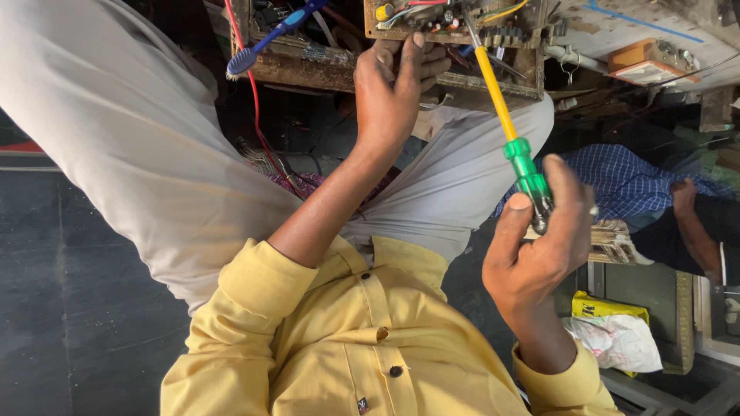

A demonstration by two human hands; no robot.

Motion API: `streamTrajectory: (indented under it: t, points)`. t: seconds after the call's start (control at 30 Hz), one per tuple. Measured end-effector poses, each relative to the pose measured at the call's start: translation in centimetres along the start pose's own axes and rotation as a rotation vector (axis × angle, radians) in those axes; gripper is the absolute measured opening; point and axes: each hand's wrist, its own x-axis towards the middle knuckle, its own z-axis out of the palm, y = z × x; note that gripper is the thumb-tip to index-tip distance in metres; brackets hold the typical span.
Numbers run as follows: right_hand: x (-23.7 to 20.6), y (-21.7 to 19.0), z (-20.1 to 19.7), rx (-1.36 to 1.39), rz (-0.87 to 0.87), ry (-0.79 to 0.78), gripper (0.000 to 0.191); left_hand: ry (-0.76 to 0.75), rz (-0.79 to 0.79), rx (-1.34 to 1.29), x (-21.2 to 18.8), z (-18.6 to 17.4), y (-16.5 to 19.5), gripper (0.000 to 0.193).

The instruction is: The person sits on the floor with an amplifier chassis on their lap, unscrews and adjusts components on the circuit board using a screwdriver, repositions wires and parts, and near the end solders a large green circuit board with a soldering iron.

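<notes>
Head view, looking down: a blue toothbrush (270,35) is lying left of the circuit board (455,19). My left hand (397,85) is gripping the circuit board's near edge, thumb pressing on top. Right of it, my right hand (536,246) is clamping the green handle of a screwdriver (505,119), whose yellow shaft is slanting up, its tip touching the board.

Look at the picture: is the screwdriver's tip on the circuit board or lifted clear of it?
On it. The screwdriver, held by the right hand, slants up with its tip among the circuit board's components; the left hand steadies the board.
</notes>
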Motion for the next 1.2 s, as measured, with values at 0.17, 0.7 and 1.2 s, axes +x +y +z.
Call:
streamTrajectory:
  t: [0.17, 0.7, 1.2]
  points:
    - [-0.1, 0.4, 0.2, 0.075, 0.021, -0.04, 0.028, 0.003, -0.007, -0.024, -0.1, -0.1, 0.2, 0.03]
    - [-0.7, 0.8, 0.8, 0.165, 0.098, -0.037, 0.032, -0.019, -0.002, -0.016, -0.2, -0.1, 0.3, 0.032]
    - [-0.8, 1.1, 1.2, 0.101, 0.036, -0.063, 0.024, -0.014, -0.026, -0.008, -0.1, 0.0, 0.4, 0.026]
